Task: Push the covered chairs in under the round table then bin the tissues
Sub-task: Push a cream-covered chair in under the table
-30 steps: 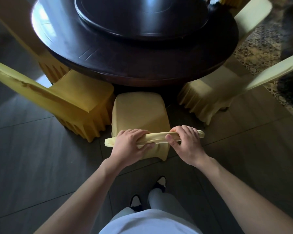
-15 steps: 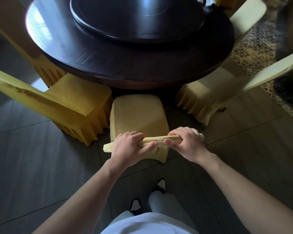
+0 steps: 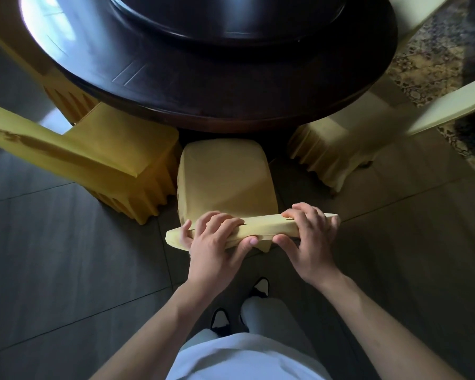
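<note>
Dark round table (image 3: 231,105) fills the upper view, its far edge cut off by the frame; a raised turntable (image 3: 225,20) sits on it, only partly visible. Grey tiled floor (image 3: 52,270) lies below. Left covered chair (image 3: 107,154) and right covered chair (image 3: 346,149) flank the table, both backrests running out of frame. Middle covered chair (image 3: 225,176) stands between them, the front of its seat at the table's edge, its legs hidden by the yellow cover. Left hand (image 3: 214,242) and right hand (image 3: 310,242) each grip its top rail, fingers curled over, thumbs beneath. Patterned rug (image 3: 436,50) appears at upper right. Dark shoes (image 3: 222,319) are half hidden behind a white garment.
</note>
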